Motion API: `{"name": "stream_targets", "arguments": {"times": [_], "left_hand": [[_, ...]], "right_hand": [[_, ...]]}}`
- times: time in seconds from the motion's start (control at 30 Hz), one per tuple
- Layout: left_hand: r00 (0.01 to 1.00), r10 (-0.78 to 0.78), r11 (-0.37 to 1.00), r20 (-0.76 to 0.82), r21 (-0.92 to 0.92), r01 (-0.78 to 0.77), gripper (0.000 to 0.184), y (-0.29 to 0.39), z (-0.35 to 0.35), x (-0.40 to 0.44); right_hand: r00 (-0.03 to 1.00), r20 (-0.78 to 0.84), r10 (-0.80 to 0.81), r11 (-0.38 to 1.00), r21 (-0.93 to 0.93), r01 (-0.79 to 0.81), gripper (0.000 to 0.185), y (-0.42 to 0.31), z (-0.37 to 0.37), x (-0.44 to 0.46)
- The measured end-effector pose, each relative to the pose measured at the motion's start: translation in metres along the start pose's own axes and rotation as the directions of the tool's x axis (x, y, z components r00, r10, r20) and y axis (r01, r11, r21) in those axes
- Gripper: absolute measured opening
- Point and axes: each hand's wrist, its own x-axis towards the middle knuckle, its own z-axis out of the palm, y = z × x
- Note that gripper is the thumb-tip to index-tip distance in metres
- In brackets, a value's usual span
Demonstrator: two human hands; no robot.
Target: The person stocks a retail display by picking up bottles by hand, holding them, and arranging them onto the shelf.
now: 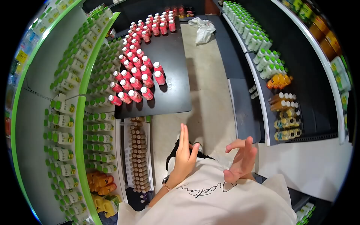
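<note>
My left hand [185, 152] is raised in front of my body with its fingers stretched out, and nothing is in it. To its right my right hand [242, 159] is held up with fingers apart and the palm partly turned up, also holding nothing. The two hands do not touch. Beyond my left hand stands a dark table [168, 98] bearing several red bottles with white caps [147, 93], upright in rows along its left side and far end. Neither hand touches a bottle.
Green-edged shelves [84, 80] with white, green-capped bottles [63, 138] line the left. Brown bottles [138, 153] stand below the table's near edge. On the right, shelves [258, 80] hold green-capped, orange and yellowish bottles. A white plastic bag [204, 32] lies on the far floor.
</note>
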Motion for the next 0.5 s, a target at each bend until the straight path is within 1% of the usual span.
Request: {"name": "stream_targets", "arguments": {"times": [0.03, 0.07, 0.1, 0.13, 0.17, 0.23, 0.27, 0.3, 0.33, 0.37, 0.4, 0.43, 0.47, 0.5], "left_hand": [[0.996, -0.015, 0.998, 0.087, 0.065, 0.01, 0.049, -0.018, 0.0, 0.009], [0.984, -0.036, 0.992, 0.173, 0.129, 0.013, 0.041, -0.048, 0.0, 0.019], [0.964, -0.061, 0.981, 0.259, 0.192, 0.01, 0.037, -0.058, -0.004, 0.034], [0.902, -0.314, 0.945, 0.295, 0.189, 0.267, 0.042, -0.063, -0.005, 0.046], [0.9, -0.342, 0.938, 0.271, 0.035, 0.346, 0.046, -0.068, -0.009, 0.056], [0.891, -0.388, 0.85, 0.234, -0.283, 0.444, 0.054, -0.077, -0.017, 0.085], [0.915, -0.36, 0.849, 0.18, -0.343, 0.401, 0.056, -0.076, -0.025, 0.103], [0.944, -0.311, 0.872, 0.109, -0.362, 0.329, 0.056, -0.079, -0.031, 0.124], [0.966, -0.256, 0.893, 0.034, -0.375, 0.249, 0.057, -0.081, -0.039, 0.147], [0.979, -0.201, 0.908, -0.043, -0.384, 0.169, 0.058, -0.085, -0.046, 0.169], [0.987, -0.109, 0.931, -0.114, -0.359, 0.061, 0.057, -0.086, -0.056, 0.189], [0.979, -0.071, 0.943, -0.19, -0.333, 0.003, 0.056, -0.078, -0.067, 0.21], [0.969, -0.013, 0.939, -0.246, -0.336, -0.073, 0.055, -0.08, -0.075, 0.228], [0.951, 0.047, 0.932, -0.306, -0.33, -0.152, 0.055, -0.085, -0.084, 0.247]], "right_hand": [[1.0, 0.001, -0.009, 1.0, 0.014, 0.009, 0.076, 0.013, 0.004, 0.007], [0.999, 0.051, -0.002, 0.996, 0.085, -0.003, 0.047, 0.026, 0.007, 0.021], [0.995, 0.101, 0.006, 0.988, 0.154, -0.021, 0.029, 0.039, 0.01, 0.034], [0.995, 0.103, -0.006, 0.962, 0.273, -0.022, 0.028, 0.056, 0.018, 0.04], [0.994, 0.105, -0.012, 0.922, 0.386, -0.029, 0.042, 0.07, 0.027, 0.042], [0.964, 0.101, 0.247, 0.851, 0.453, -0.266, 0.048, 0.091, 0.055, 0.049], [0.927, 0.103, 0.362, 0.797, 0.481, -0.364, 0.052, 0.104, 0.071, 0.054], [0.836, 0.155, 0.527, 0.693, 0.49, -0.528, 0.056, 0.119, 0.086, 0.056], [0.716, 0.208, 0.666, 0.563, 0.489, -0.666, 0.06, 0.14, 0.104, 0.056], [0.553, 0.282, 0.784, 0.409, 0.434, -0.802, 0.062, 0.169, 0.126, 0.05], [0.354, 0.344, 0.87, 0.228, 0.357, -0.906, 0.064, 0.2, 0.15, 0.039], [0.249, 0.416, 0.875, 0.112, 0.326, -0.939, 0.066, 0.237, 0.177, 0.026], [0.157, 0.381, 0.911, 0.053, 0.269, -0.962, 0.066, 0.264, 0.194, 0.007], [0.069, 0.344, 0.937, -0.008, 0.217, -0.976, 0.066, 0.28, 0.211, 0.012]]}}
